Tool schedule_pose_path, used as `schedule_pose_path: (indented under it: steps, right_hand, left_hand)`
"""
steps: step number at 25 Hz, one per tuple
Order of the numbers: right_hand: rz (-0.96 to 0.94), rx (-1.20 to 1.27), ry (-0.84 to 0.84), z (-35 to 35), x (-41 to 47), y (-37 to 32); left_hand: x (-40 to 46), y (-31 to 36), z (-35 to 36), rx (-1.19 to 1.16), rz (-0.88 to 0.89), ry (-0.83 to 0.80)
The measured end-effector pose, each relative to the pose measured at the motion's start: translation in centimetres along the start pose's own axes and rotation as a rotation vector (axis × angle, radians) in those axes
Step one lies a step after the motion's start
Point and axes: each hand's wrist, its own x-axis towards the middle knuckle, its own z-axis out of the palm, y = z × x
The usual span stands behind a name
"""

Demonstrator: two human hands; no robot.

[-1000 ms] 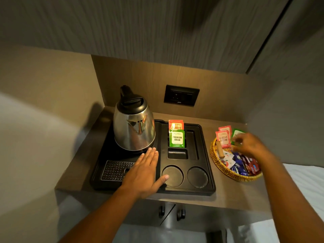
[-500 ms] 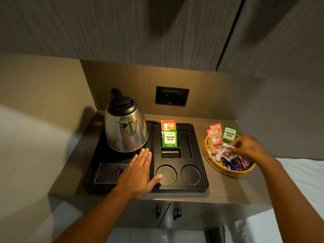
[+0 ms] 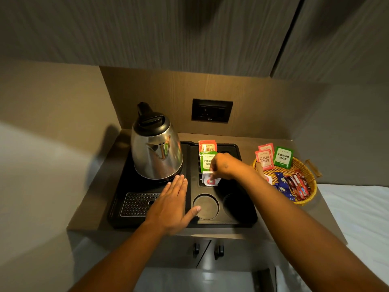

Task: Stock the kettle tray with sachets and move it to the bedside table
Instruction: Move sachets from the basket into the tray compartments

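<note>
My left hand [image 3: 172, 204] lay flat, fingers spread, on the black tray [image 3: 117, 207] in front of the kettle [image 3: 156, 149], thumb at a round cup recess. My right hand [image 3: 224, 165] had its grip pinched on a white sachet [image 3: 209, 179] over the small rectangular slot, just below the green and red sachets standing upright. The tray sat on the table [image 3: 84, 218]; the basket [image 3: 306, 196] lay to its right.

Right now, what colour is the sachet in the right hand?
White with a red round mark, seen in the head view: the sachet is pinched by the right hand.
</note>
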Motion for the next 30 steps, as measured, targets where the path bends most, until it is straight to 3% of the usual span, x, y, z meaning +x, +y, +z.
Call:
schedule_pose_path:
  steps: [3, 6, 8, 10, 18, 22, 30]
  right_hand:
    - [0.074, 0.153, 0.2, -0.7, -1.8, 2.5]
    - [0.396, 0.212, 0.493, -1.1, -4.7, 10.1]
    - [0.621, 0.15, 0.42, -0.9, -6.7, 14.3]
    - [0.7, 0.147, 0.268, -0.4, -7.6, 15.7]
    - [0.729, 0.098, 0.254, -0.9, -7.0, 14.7]
    - [0.76, 0.217, 0.306, -3.2, -7.6, 15.3]
    - [0.449, 0.393, 0.368, -2.6, -0.3, 4.7]
  left_hand:
    - [0.1, 0.0, 0.1, -0.015, 0.009, 0.029]
    - [0.2, -0.1, 0.3, -0.018, 0.01, 0.045]
    - [0.2, -0.1, 0.3, -0.017, 0.014, 0.045]
    - [0.3, -0.1, 0.1, -0.013, 0.011, 0.033]
    - [0.0, 0.0, 0.0, -0.01, -0.003, 0.024]
    - [0.1, 0.0, -0.1, -0.007, -0.004, 0.025]
    - [0.2, 0.1, -0.1, -0.004, -0.019, 0.02]
